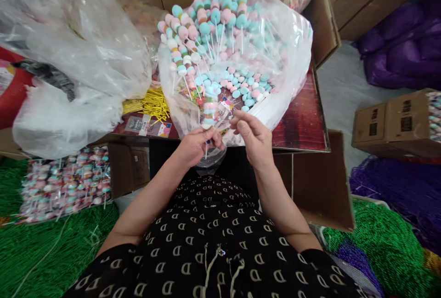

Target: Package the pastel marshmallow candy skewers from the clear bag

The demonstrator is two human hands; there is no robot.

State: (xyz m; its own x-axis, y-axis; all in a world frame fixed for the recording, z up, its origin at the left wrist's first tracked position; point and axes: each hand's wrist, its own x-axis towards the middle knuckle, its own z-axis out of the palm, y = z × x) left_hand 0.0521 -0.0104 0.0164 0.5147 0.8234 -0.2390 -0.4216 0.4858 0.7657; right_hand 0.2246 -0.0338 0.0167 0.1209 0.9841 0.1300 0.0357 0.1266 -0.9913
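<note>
My left hand (pixel 199 145) pinches the lower end of a candy skewer (pixel 210 109), which stands upright with pink, white and blue pieces in a clear wrapper. Its white stick shows below the fingers. To the right of it, my right hand (pixel 253 137) is raised with thumb and forefinger close together; whether something small is between them is too blurred to tell. Just beyond both hands lies a large clear plastic bag (pixel 296 59) with many candy skewers (pixel 215 15) and loose pink and blue pieces (pixel 250 88) on it.
Yellow twist ties (pixel 153 105) and printed cards (pixel 138 124) lie on the red table (pixel 308 114) at the left. Stuffed plastic bags (pixel 103 36) rise behind them. A carton of wrapped skewers (pixel 69 178) stands lower left, an open carton (pixel 320 178) lower right.
</note>
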